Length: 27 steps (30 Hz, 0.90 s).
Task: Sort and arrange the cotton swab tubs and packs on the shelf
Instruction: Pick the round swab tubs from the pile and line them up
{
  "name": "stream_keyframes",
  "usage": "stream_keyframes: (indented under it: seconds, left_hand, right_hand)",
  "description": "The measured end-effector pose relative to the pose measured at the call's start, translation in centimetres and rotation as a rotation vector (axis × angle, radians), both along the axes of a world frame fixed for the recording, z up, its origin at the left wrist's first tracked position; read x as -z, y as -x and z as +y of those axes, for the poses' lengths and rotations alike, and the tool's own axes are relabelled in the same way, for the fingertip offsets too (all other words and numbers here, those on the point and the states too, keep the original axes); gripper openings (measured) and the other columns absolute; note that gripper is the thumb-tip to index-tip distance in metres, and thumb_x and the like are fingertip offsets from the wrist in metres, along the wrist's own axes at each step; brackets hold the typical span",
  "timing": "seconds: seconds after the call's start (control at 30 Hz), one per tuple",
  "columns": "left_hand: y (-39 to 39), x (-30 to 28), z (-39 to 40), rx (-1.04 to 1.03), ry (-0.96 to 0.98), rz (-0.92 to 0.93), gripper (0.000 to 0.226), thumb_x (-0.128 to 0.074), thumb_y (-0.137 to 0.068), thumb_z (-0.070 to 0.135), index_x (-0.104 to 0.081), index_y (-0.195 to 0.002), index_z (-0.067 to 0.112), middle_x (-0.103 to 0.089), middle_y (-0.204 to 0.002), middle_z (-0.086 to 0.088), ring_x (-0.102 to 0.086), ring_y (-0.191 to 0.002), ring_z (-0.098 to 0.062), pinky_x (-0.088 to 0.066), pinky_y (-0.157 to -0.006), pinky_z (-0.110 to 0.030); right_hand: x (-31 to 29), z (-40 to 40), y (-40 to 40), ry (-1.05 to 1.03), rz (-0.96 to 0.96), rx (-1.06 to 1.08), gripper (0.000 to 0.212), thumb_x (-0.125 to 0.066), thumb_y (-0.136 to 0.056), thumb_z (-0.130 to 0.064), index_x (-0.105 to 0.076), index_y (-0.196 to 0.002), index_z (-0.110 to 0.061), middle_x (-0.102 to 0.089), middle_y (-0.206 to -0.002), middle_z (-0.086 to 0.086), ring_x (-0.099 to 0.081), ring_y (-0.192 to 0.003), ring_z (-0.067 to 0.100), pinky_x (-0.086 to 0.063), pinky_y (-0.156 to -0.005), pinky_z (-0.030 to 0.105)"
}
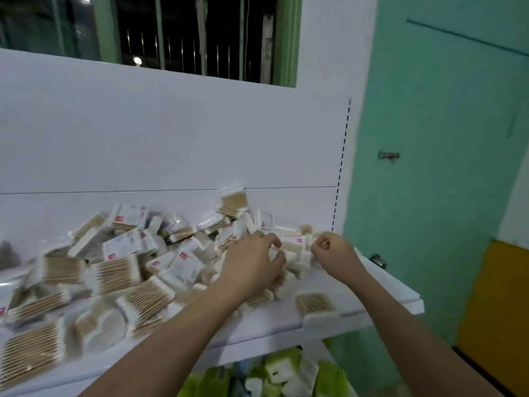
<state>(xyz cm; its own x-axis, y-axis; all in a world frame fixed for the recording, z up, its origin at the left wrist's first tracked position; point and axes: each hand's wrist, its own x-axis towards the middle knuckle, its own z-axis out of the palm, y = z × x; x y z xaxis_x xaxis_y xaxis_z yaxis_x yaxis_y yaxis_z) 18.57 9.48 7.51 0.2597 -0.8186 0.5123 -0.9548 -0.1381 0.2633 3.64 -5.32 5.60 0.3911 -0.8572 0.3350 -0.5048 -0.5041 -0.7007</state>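
At the right end of the shelf (386,293), a small cluster of cotton swab packs (294,249) sits between both hands. Left hand (253,263) lies over the cluster's near-left side, fingers curled around one or more packs; which exactly is blurred. Right hand (333,253) is just right of the cluster, thumb and forefinger pinched together at a pack edge; whether anything is truly held, cannot tell.

Left of the cluster: large unsorted heap of packs (114,276), overlapping at all angles. One pack (233,200) leans upright on the back panel (143,133) behind the cluster. One round tub (316,306) stands alone near the shelf's front edge.

Judgement: sorting barely begun; current step is squaring up a first group at the right end. Next move needs packs aligned the same way, then more pulled from the heap.
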Motion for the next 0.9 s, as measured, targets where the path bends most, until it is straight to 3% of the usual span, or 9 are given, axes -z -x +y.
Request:
stream_keyframes:
  seconds: [0.13,0.3,0.5,0.63,0.7,0.8,0.9]
  left_hand:
    - [1.7,-0.4,-5.5,-0.004,-0.097,-0.055,0.035,-0.046,-0.093,0.043,-0.061,-0.120,0.027,-0.061,-0.121,0.000,-0.053,-0.114,-0.024,-0.047,-0.091,-0.039]
    - [2.5,0.3,-10.6,-0.038,-0.241,-0.122,0.036,-0.046,-0.093,0.040,-0.057,-0.126,0.029,-0.057,-0.127,-0.002,-0.047,-0.120,-0.026,-0.039,-0.096,-0.041]
    - [2.7,1.9,-13.0,-0.052,-0.300,-0.125,0.035,-0.046,-0.092,0.038,-0.057,-0.123,0.027,-0.056,-0.125,-0.003,-0.049,-0.117,-0.026,-0.038,-0.096,-0.042]
    - [2.2,2.2,-13.4,-0.031,-0.250,-0.096,0.034,-0.048,-0.091,0.038,-0.059,-0.122,0.027,-0.057,-0.123,-0.002,-0.049,-0.116,-0.025,-0.040,-0.095,-0.040]
    - [1.8,1.7,-13.0,-0.004,-0.181,-0.049,0.032,-0.050,-0.091,0.037,-0.061,-0.120,0.028,-0.060,-0.120,0.000,-0.050,-0.114,-0.024,-0.042,-0.094,-0.039]
    - [0.7,0.6,-11.5,0.031,-0.059,0.055,0.029,-0.052,-0.092,0.038,-0.063,-0.117,0.028,-0.062,-0.113,0.003,-0.051,-0.109,-0.021,-0.045,-0.092,-0.039]
    - [-0.9,0.1,-9.2,0.042,0.022,0.112,0.026,-0.052,-0.093,0.036,-0.063,-0.116,0.029,-0.061,-0.107,0.006,-0.052,-0.104,-0.016,-0.047,-0.088,-0.036]
  right_hand:
    - [0.6,-4.7,1.2,0.003,-0.031,0.064,0.007,-0.062,-0.088,-0.016,-0.055,-0.089,-0.014,-0.062,-0.086,0.007,-0.060,-0.080,0.028,-0.048,-0.073,0.036]
    - [2.0,-7.6,0.5,0.003,0.020,0.111,0.033,-0.069,-0.088,-0.024,-0.051,-0.111,-0.009,-0.056,-0.106,0.011,-0.058,-0.095,0.030,-0.047,-0.081,0.037]
    - [3.4,-9.0,-0.3,-0.054,0.044,0.067,0.032,-0.071,-0.084,-0.020,-0.046,-0.103,-0.013,-0.067,-0.097,0.013,-0.063,-0.090,0.031,-0.047,-0.074,0.038]
    - [3.6,-9.2,0.0,-0.026,0.022,0.066,0.027,-0.072,-0.085,-0.019,-0.052,-0.101,-0.012,-0.063,-0.088,0.005,-0.059,-0.084,0.026,-0.044,-0.071,0.035]
    - [2.9,-8.7,0.4,-0.015,-0.068,0.055,0.025,-0.071,-0.087,-0.018,-0.052,-0.104,-0.016,-0.060,-0.086,-0.002,-0.057,-0.082,0.021,-0.046,-0.072,0.034]
    - [1.1,-7.5,1.1,-0.101,-0.316,-0.017,0.019,-0.065,-0.093,-0.017,-0.053,-0.107,-0.021,-0.061,-0.091,-0.009,-0.063,-0.088,0.021,-0.056,-0.081,0.044]
    - [-0.6,-5.8,1.2,-0.464,-0.683,-0.208,0.025,-0.054,-0.101,-0.013,-0.054,-0.125,-0.019,-0.063,-0.107,0.007,-0.066,-0.105,0.031,-0.061,-0.076,0.047]
